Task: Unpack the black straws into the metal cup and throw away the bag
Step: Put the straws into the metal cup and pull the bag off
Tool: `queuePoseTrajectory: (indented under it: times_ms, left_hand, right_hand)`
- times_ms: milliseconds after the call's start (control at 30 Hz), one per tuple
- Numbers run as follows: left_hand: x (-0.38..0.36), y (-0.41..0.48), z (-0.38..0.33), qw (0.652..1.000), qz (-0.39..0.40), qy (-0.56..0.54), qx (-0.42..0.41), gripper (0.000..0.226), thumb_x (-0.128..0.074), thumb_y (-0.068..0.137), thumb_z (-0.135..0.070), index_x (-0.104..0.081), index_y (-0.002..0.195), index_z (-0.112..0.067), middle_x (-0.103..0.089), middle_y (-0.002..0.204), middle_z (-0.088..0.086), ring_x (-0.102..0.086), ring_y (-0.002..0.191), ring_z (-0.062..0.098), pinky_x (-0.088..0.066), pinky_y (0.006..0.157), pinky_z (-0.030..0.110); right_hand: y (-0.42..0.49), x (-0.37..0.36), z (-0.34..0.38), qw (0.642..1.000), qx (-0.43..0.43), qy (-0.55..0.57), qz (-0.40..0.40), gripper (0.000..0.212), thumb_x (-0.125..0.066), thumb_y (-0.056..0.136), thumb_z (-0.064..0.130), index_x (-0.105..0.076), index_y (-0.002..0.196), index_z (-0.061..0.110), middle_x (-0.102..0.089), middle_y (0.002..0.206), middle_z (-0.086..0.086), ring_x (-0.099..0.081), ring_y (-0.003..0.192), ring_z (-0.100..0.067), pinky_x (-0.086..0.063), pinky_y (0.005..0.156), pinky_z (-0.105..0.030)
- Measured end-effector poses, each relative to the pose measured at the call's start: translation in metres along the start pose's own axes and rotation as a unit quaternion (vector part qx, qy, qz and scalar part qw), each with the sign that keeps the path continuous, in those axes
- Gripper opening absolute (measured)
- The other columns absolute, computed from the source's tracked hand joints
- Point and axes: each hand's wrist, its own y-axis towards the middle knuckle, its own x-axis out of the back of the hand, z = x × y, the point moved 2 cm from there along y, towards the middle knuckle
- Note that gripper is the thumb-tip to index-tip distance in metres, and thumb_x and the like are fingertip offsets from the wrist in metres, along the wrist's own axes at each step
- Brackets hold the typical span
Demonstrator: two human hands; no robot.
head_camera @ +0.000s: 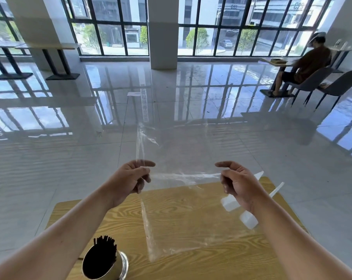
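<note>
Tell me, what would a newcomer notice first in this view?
First, the empty clear plastic bag, pinched between the left hand and the right hand and held up over the wooden table in the middle of the view. Then the metal cup at the table's near left edge, packed with black straws.
</note>
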Motion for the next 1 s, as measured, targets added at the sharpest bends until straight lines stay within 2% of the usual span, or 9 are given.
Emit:
queuePoseTrajectory:
  times_ms: [300,367,467,533,567,667,700,833,1000]
  left_hand:
    - [-0.005,0.004,0.015,0.997,0.047,-0.057,0.014,0.033,-0.06,0.1,-0.001,-0.085,0.089,-0.019,-0.075,0.084,0.009,-0.061,0.058,0.012,-0.049,0.053,0.025]
    - [-0.007,0.002,0.015,0.996,0.087,-0.029,0.004,0.019,-0.066,0.092,-0.016,-0.085,0.096,-0.015,-0.078,0.099,0.012,-0.066,0.069,0.016,-0.051,0.061,0.028]
    - [-0.01,0.008,0.014,0.985,0.162,-0.004,0.067,0.06,-0.052,0.085,-0.054,-0.082,0.113,-0.009,-0.078,0.12,0.016,-0.067,0.078,0.019,-0.049,0.069,0.032]
    - [-0.017,0.011,0.014,0.977,0.18,0.039,0.105,0.077,-0.039,0.09,-0.065,-0.079,0.118,-0.006,-0.078,0.122,0.015,-0.065,0.078,0.018,-0.048,0.07,0.032]
    - [-0.021,0.011,0.015,0.976,0.176,0.076,0.107,0.072,-0.042,0.092,-0.064,-0.08,0.117,-0.008,-0.079,0.118,0.012,-0.064,0.076,0.017,-0.047,0.069,0.031]
    - [-0.04,0.012,0.024,0.971,0.145,0.183,0.054,0.028,-0.075,0.094,-0.02,-0.074,0.122,-0.017,-0.075,0.097,0.008,-0.063,0.073,0.013,-0.052,0.066,0.025]
    - [-0.047,0.014,0.032,0.965,0.132,0.223,0.032,0.039,-0.077,0.091,-0.005,-0.068,0.126,-0.019,-0.071,0.094,0.009,-0.063,0.073,0.013,-0.053,0.068,0.024]
    - [-0.071,0.015,0.054,0.841,-0.021,0.522,-0.143,0.02,-0.072,0.085,-0.013,-0.067,0.092,-0.031,-0.072,0.084,-0.01,-0.065,0.074,0.012,-0.044,0.062,0.015]
    - [-0.088,0.003,0.115,0.712,-0.089,0.616,-0.325,0.027,-0.079,0.07,-0.002,-0.06,0.078,-0.02,-0.063,0.081,-0.003,-0.064,0.075,0.025,-0.057,0.063,0.038]
  right_hand:
    - [-0.006,0.019,-0.015,0.998,-0.056,0.031,-0.014,0.042,-0.044,0.1,-0.013,-0.066,0.072,0.009,-0.056,0.062,-0.012,-0.051,0.052,-0.023,-0.042,0.056,-0.035]
    - [-0.005,0.027,-0.019,0.998,-0.055,0.005,-0.012,0.035,-0.05,0.1,-0.006,-0.073,0.076,0.005,-0.065,0.073,-0.016,-0.06,0.062,-0.023,-0.048,0.061,-0.034]
    - [0.003,0.041,-0.027,0.996,-0.083,-0.019,-0.008,0.039,-0.05,0.105,0.015,-0.083,0.086,0.006,-0.079,0.091,-0.016,-0.064,0.083,-0.024,-0.046,0.078,-0.039]
    - [0.005,0.049,-0.03,0.993,-0.085,-0.078,0.013,0.022,-0.065,0.102,0.02,-0.082,0.096,0.008,-0.079,0.091,-0.012,-0.063,0.075,-0.019,-0.047,0.071,-0.034]
    - [0.006,0.052,-0.031,0.99,-0.082,-0.106,0.031,0.01,-0.072,0.098,0.015,-0.079,0.103,0.01,-0.076,0.087,-0.008,-0.062,0.068,-0.015,-0.049,0.063,-0.029]
    - [0.009,0.057,-0.039,0.972,-0.068,-0.219,0.052,0.044,-0.075,0.09,-0.004,-0.065,0.125,0.02,-0.069,0.078,0.0,-0.063,0.063,-0.008,-0.05,0.057,-0.025]
    - [0.011,0.056,-0.042,0.957,-0.051,-0.283,0.042,0.046,-0.075,0.089,-0.004,-0.063,0.123,0.024,-0.07,0.078,0.001,-0.064,0.066,-0.009,-0.052,0.062,-0.027]
    - [0.008,0.052,-0.055,0.885,0.062,-0.459,-0.037,0.023,-0.074,0.09,0.01,-0.066,0.086,0.031,-0.068,0.078,0.013,-0.062,0.073,-0.007,-0.045,0.061,-0.021]
    - [-0.009,0.055,-0.086,0.773,0.285,-0.562,-0.068,0.024,-0.081,0.081,-0.003,-0.065,0.083,0.014,-0.064,0.082,0.003,-0.06,0.079,-0.021,-0.05,0.07,-0.033]
